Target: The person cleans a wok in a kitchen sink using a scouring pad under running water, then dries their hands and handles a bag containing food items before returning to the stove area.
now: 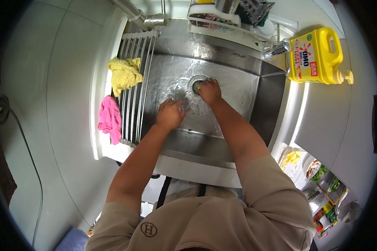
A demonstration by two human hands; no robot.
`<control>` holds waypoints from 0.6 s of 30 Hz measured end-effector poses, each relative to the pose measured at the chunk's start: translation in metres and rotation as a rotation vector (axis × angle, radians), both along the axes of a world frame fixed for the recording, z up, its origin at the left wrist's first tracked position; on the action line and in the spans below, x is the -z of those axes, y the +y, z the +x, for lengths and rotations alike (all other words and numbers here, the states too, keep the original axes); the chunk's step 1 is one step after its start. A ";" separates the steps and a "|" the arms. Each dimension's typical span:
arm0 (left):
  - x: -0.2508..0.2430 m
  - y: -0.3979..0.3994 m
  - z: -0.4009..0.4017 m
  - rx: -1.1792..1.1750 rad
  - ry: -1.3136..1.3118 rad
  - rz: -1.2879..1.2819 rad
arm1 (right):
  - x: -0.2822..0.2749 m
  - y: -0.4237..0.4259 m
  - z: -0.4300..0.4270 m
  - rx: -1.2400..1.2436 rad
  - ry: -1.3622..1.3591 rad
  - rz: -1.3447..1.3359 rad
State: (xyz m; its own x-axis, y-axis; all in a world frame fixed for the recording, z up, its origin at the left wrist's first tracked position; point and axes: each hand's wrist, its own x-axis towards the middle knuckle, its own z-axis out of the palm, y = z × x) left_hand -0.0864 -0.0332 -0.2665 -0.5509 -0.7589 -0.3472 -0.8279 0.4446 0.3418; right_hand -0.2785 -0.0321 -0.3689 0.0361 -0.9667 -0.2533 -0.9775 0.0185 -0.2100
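Observation:
Both my hands are down inside a stainless steel sink (235,78) with shallow water on its floor. At the round drain (191,82), my right hand (211,91) has its fingers at the right edge of the opening; a small yellowish thing shows at the fingertips, and whether they grip it is unclear. My left hand (170,113) hovers over the wet floor, lower left of the drain, its fingers slightly curled and apart with nothing seen in them. A roll-up metal drying rack (135,109) lies across the sink's left side, holding a yellow cloth (124,75).
A pink cloth (110,119) hangs at the rack's left edge. Behind the sink are a faucet (155,20) and a white wire caddy (226,33) with bottles. A yellow OMO detergent jug (314,56) lies at the right. Food containers (292,160) stand at the lower right.

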 end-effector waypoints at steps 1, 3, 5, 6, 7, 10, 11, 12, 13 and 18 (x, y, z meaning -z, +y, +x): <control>-0.007 0.001 0.002 -0.016 0.084 -0.020 | 0.008 0.000 0.000 -0.008 -0.006 0.001; -0.025 0.003 0.002 -0.037 0.133 -0.003 | 0.016 0.000 0.000 0.005 0.026 -0.198; -0.039 0.006 0.001 -0.057 0.188 0.006 | 0.016 0.002 -0.003 0.006 0.005 -0.202; -0.045 0.009 0.001 -0.073 0.244 -0.023 | 0.007 0.001 -0.004 0.010 -0.011 -0.200; -0.051 0.011 0.001 -0.086 0.301 -0.053 | -0.001 0.001 -0.005 -0.006 -0.010 -0.208; -0.074 0.022 -0.001 -0.218 0.356 -0.021 | -0.037 0.008 -0.012 -0.010 -0.050 -0.113; -0.078 0.027 0.001 -0.235 0.366 -0.029 | -0.048 0.013 -0.013 -0.020 -0.051 -0.144; -0.084 0.031 0.003 -0.272 0.414 -0.032 | -0.065 0.017 -0.015 -0.033 -0.045 -0.179; -0.089 0.034 0.004 -0.311 0.460 -0.037 | -0.081 0.021 -0.014 -0.057 -0.034 -0.190; -0.106 0.054 0.015 -0.684 0.603 0.196 | -0.179 0.035 0.013 -0.216 -0.178 -0.377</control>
State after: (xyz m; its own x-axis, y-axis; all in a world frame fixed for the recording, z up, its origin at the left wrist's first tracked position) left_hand -0.0719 0.0213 -0.1601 -0.1348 -0.9429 -0.3046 -0.5467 -0.1856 0.8165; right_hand -0.2653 0.0029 -0.1898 0.2576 -0.9556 0.1429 -0.8986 -0.2913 -0.3281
